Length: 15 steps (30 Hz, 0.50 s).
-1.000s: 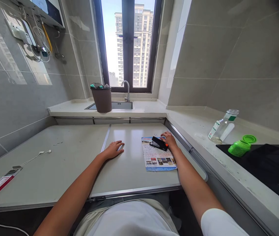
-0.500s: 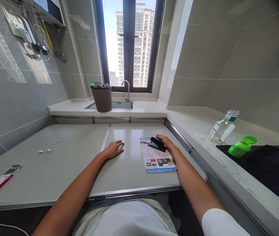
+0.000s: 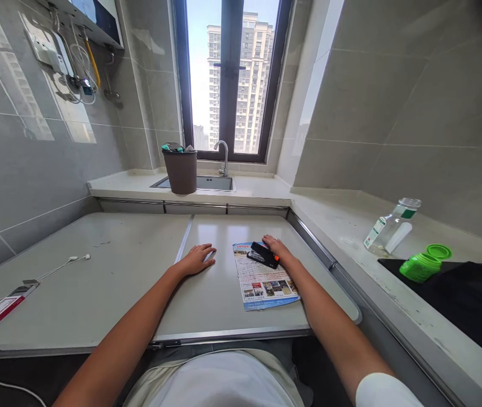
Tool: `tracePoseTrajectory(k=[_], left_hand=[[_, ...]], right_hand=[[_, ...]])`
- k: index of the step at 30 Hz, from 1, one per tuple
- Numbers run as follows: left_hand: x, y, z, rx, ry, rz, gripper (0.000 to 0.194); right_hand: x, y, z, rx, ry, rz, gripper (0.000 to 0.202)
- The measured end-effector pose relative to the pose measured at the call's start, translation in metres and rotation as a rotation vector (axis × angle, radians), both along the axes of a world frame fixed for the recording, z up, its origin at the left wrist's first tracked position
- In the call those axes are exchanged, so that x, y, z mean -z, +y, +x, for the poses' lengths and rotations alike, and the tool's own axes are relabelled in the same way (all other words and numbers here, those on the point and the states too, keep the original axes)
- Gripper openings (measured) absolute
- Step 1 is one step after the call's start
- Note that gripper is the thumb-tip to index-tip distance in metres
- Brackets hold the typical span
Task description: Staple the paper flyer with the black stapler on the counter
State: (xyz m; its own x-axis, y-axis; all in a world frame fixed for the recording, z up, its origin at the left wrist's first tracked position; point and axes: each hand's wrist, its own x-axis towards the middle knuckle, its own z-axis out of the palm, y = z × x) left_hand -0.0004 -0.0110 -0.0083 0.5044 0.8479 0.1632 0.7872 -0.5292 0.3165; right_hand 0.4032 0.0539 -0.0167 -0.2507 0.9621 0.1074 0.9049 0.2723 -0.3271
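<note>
Leaflet (image 3: 262,281) + black stapler-like tool (image 3: 263,255) shifted left & slightly nearer w/ R hand (image 3: 279,250); leaflet now askew on table (image 3: 219,308), closer to L hand (image 3: 196,260). R hand over leaflet's far right, grip can't tell. L hand unmoved, rests on table, grip unclear.

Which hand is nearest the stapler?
The right hand, close beside the black stapler on the printed sheet; the left hand lies farther off, left of the sheet.
</note>
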Motion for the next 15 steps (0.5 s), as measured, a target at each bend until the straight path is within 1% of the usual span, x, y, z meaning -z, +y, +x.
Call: tracePoseTrajectory(k=[4, 6, 9, 11, 15], left_hand=[[0.004, 0.004, 0.0, -0.004, -0.064, 0.007, 0.051], [0.002, 0.007, 0.0, -0.057, -0.163, 0.017, 0.046], [-0.006, 0.013, -0.003, -0.253, -0.364, 0.073, 0.038], [-0.013, 0.015, -0.009, -0.385, -0.461, 0.122, 0.033], [-0.025, 0.018, -0.03, -0.58, -0.517, 0.175, 0.028]], right_hand=[[0.003, 0.001, -0.046, -0.031, -0.012, 0.023, 0.052], [0.004, 0.001, -0.072, -0.047, -0.015, 0.026, 0.051], [0.003, -0.003, -0.11, -0.096, -0.012, 0.032, 0.053], [0.001, -0.006, -0.134, -0.138, -0.008, 0.035, 0.052], [-0.003, -0.01, -0.182, -0.205, 0.003, 0.027, 0.052]])
